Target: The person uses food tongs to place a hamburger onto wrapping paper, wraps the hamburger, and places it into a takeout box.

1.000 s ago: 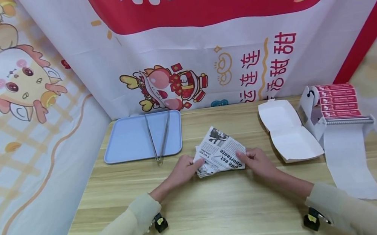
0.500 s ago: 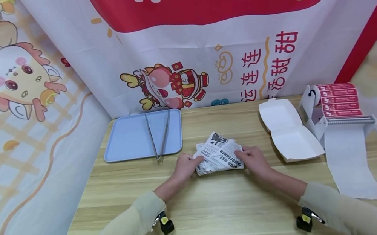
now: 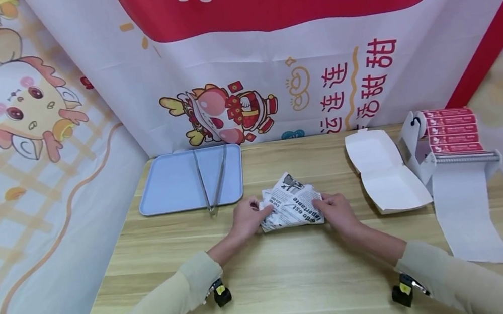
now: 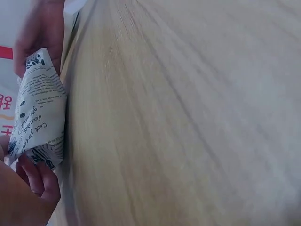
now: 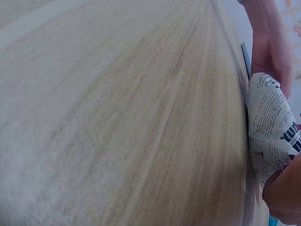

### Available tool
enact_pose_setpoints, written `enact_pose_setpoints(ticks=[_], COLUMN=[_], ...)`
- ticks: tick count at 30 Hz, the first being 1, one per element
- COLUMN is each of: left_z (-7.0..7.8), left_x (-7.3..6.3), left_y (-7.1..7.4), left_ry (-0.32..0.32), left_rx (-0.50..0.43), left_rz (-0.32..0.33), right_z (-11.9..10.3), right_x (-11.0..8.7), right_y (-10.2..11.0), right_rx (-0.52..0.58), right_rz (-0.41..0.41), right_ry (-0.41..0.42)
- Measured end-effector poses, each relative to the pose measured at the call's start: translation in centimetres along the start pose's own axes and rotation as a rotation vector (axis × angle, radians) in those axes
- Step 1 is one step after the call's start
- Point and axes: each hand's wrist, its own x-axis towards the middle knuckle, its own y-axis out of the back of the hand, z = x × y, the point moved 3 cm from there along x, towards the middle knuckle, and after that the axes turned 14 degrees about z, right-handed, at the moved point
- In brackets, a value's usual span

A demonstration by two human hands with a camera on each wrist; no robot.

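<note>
– White newsprint-patterned folded paper packet (image 3: 290, 211): position?

– Middle of the pale wood-grain counter (image 3: 299, 278), between the pale-blue rectangular tray (image 3: 169, 182) and the open white hinged box (image 3: 393, 189). Resting or slightly raised: cannot tell.

– Fingers?

– Clamped at both ends: left hand (image 3: 245, 217) pinches the packet's left end, right hand (image 3: 340, 214) its right.

– Failure modes?

– Likeliest, unfolding: the pointed printed paper flap (image 3: 291, 183) looks unsecured and could spring up if either grip eases. Outward pull might tear the paper.

Paper packet (image 3: 292, 206): white, bears black newsprint. Tray (image 3: 172, 182): light blue. Box (image 3: 395, 188): white. Labels (image 3: 452, 130): red and white. Surface (image 3: 308, 278): tan woodgrain.
</note>
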Motion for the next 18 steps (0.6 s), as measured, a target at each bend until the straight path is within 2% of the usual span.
enact_pose_setpoints(ticks=[2, 4, 6, 8, 10, 11, 13, 15, 18], left_z=[0.3, 0.8, 1.6, 2.4, 3.0, 3.2, 3.5, 3.6, 3.9], left_x=[0.2, 0.3, 0.3, 0.0, -0.4, -0.6, -0.9, -1.0, -1.1], left_y=[-0.1, -0.2, -0.5, -0.8, -1.0, -1.1, -1.1, -1.0, -1.1], left_ry=[-0.109, -0.283, -0.533, -0.79, -0.975, -1.028, -1.056, -1.049, -1.043], left_rx=[0.039, 0.108, 0.225, 0.349, 0.451, 0.493, 0.556, 0.6, 0.627], left_rz=[0.013, 0.008, -0.025, -0.085, -0.171, -0.216, -0.289, -0.311, -0.308], right_z=[0.0, 0.1, 0.1, 0.2, 0.2, 0.2, 0.2, 0.3, 0.1], right_x=[0.0, 0.0, 0.0, 0.0, -0.1, -0.1, -0.2, -0.2, 0.0], right_y=[0.0, 0.1, 0.2, 0.3, 0.4, 0.4, 0.5, 0.6, 1.0], right_rx=[-0.005, -0.011, -0.019, -0.016, -0.01, -0.008, -0.008, -0.027, -0.073], right_rz=[0.004, 0.01, 0.017, 0.024, 0.028, 0.029, 0.027, 0.03, 0.045], right_ry=[0.006, 0.01, 0.014, 0.014, 0.015, 0.016, 0.017, 0.023, 0.075])
